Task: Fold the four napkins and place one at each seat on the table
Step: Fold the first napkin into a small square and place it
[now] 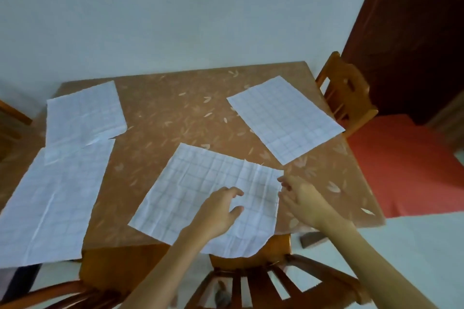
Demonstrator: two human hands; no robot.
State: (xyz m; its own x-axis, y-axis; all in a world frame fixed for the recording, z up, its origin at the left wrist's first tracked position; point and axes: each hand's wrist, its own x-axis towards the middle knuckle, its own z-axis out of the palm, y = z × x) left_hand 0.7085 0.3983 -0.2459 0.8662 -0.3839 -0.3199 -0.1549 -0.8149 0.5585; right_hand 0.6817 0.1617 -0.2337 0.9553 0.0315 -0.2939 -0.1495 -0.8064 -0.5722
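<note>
Near napkin: unfolded, creased, at front middle of table, near edge drooping over table rim above chair.
Left hand: over napkin's lower middle, fingers loosely bent, gripping nothing.
Right hand: at napkin's right edge; pinching or only touching, cannot tell.
Far-right napkin, far-left napkin, near-left napkin: flat, unfolded; left two overlap.
Risk: overhang may drag sheet off the rim when right edge lifts. If left hand fails to pin it, likely a skewed fold.

A pale wall stood behind the brown leaf-patterned counter. One wooden chair sat at its right side, near a dark panel, perhaps a door.
</note>
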